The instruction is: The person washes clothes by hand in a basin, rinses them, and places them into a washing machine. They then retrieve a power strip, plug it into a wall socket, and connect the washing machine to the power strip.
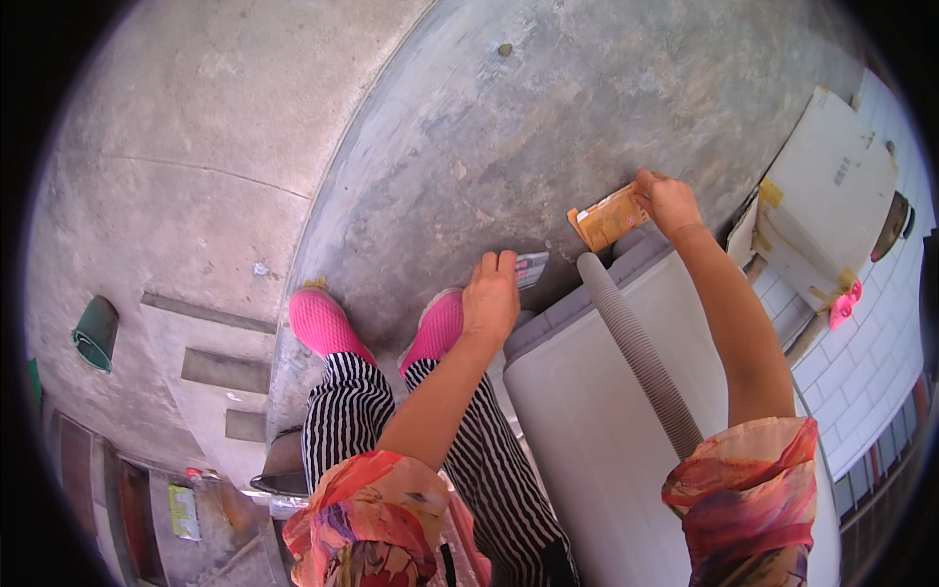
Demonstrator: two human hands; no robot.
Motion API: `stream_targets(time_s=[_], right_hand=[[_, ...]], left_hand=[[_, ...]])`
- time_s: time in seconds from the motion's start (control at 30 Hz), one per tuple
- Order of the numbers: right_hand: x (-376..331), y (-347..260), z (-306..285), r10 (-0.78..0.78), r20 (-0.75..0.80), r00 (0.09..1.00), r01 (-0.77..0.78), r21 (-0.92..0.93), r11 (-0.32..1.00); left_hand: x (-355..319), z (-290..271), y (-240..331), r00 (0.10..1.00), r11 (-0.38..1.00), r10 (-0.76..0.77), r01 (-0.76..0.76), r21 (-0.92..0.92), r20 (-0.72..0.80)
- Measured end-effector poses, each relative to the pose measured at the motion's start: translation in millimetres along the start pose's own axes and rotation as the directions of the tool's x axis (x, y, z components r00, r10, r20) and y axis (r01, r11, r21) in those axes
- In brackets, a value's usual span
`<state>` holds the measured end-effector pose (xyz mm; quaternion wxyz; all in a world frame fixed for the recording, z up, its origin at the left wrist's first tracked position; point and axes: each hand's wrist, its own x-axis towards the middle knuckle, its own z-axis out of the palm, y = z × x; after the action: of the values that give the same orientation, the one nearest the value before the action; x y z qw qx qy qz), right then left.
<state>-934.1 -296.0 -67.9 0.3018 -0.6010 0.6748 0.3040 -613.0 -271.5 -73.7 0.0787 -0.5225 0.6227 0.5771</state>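
My right hand is closed on one end of an orange packet, pinched between thumb and fingers above the grey edge of a white appliance. The packet's far left end looks torn or folded, with a pale edge showing. Closer to me, my left hand is closed, with a small flat grey-green piece sticking out from its fingertips. What kind of thing that piece is, I cannot tell. A ribbed grey hose runs along the white appliance, which looks like a washing machine, between my forearms.
At the right, a worn cardboard box stands by white tiles, with a pink object at its corner. Concrete steps and a green bucket are at the left. A dark pot sits beside my legs.
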Motion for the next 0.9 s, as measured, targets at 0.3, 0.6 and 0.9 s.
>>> stream_targets(time_s=[0.3,0.6,0.9], right_hand=[[-21,-59,-14,-0.067,0.263,0.962,0.164,-0.363,0.917],[-77,-86,6,-0.276,0.544,0.793,0.390,-0.106,0.915],[-64,-98,18,-0.153,0.622,0.768,0.244,-0.063,0.968]], left_hand=[[40,9,34,0.921,0.925,0.378,-0.378,0.017,-0.088],[70,52,52,0.815,0.691,0.510,-0.578,0.434,0.273],[76,41,45,0.724,0.482,0.567,-0.678,0.555,0.393]])
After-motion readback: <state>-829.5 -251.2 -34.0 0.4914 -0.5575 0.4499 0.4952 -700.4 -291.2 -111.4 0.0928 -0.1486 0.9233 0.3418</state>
